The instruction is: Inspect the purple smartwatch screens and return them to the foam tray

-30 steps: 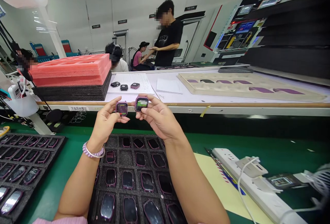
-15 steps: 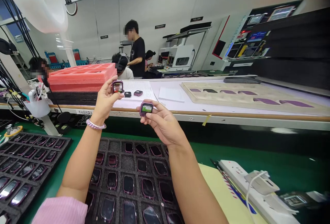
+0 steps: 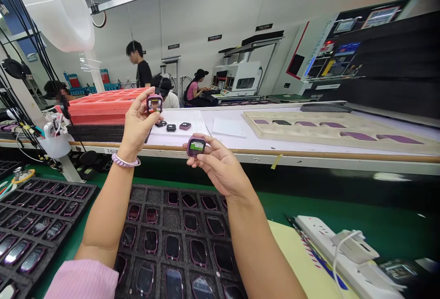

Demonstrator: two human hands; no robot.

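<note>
Workshop: pale walls, a white machine [image 3: 244, 79], a standing person in black [image 3: 143, 72] and a seated person in pink [image 3: 194, 90] in the background.
Green bench [image 3: 275, 207]: nearest the wearer, below a white shelf [image 3: 237, 144].
Near foam tray [image 3: 172, 220]: rows of dark-screened watches, with bare foam in a few far pockets; both forearms reach over it and hide parts.
Far-left tray [image 3: 68, 225]: more watches, mostly dark or reflecting light.
Shelf load: red foam stack [image 3: 99, 115] at left, pale tray [image 3: 302, 134] of purple pieces at right, small dark cases [image 3: 185, 126] on paper between.
Bench right: power strip [image 3: 312, 228] beside a yellow sheet [image 3: 285, 244], apart from the hands.
Left hand [image 3: 137, 122]: raised, fingers closed around the edges of one watch [image 3: 154, 104], whose screen shows a coloured picture.
Right hand [image 3: 220, 166]: lower, thumb and fingers pinching a second watch [image 3: 196, 146], its screen showing a green band.
Progress: two watches lit and in hand, neither set down; which tray watches have been handled, I cannot tell.
</note>
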